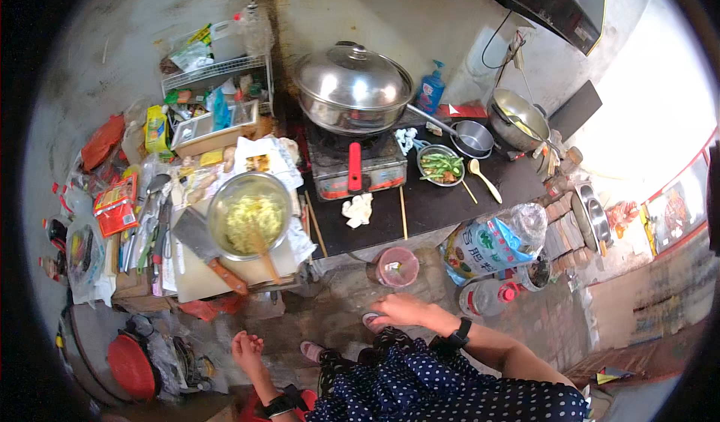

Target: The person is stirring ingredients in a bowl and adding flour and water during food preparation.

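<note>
My left hand (247, 350) hangs below the table's front edge, fingers loosely curled and apart, holding nothing. My right hand (404, 311) is back-up over the floor, just below a pink plastic bucket (398, 267); its fingers droop loosely and I see nothing in them. Above my left hand, a steel bowl (216, 236) of shredded pale-yellow food (253, 214) stands on a cutting board (197, 278). A wooden spatula (270, 264) leans out over the bowl's near rim. Left of the bowl lies a cleaver (202, 236), its wooden handle pointing towards me.
A lidded steel wok (354, 93) sits on a portable gas stove (360, 169). To its right are a bowl of cut green vegetables (441, 166), a saucepan (472, 139) and a spoon (485, 180). A large plastic bottle (486, 298) and printed sack (484, 248) stand on the floor.
</note>
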Action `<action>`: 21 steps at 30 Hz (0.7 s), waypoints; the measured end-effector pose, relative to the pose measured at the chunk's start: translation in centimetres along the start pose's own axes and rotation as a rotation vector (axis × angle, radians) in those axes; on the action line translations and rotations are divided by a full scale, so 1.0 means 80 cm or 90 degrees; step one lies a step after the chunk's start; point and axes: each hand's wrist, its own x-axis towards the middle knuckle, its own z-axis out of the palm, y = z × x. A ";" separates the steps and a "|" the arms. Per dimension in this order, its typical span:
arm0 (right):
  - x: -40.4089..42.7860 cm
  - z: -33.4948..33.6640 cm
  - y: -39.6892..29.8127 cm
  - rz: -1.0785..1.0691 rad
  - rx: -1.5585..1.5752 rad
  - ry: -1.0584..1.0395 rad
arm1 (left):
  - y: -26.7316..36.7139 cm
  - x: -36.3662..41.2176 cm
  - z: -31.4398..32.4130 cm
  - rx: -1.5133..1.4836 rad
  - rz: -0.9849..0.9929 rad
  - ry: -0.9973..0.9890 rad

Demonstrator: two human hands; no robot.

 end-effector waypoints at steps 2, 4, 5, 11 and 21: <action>-0.020 -0.007 0.041 0.017 -0.004 -0.038 | -0.004 -0.031 0.040 0.020 -0.005 -0.017; -0.038 -0.010 0.079 0.024 0.020 -0.023 | -0.014 -0.053 0.072 0.036 -0.020 -0.059; -0.048 -0.011 0.097 0.027 0.031 -0.016 | -0.020 -0.061 0.086 0.043 -0.038 -0.107; -0.071 -0.040 0.142 0.069 0.059 -0.047 | -0.014 -0.121 0.155 0.278 -0.071 -0.212; -0.142 0.008 0.170 0.148 -0.009 -0.098 | -0.066 -0.134 0.130 0.431 -0.025 -0.370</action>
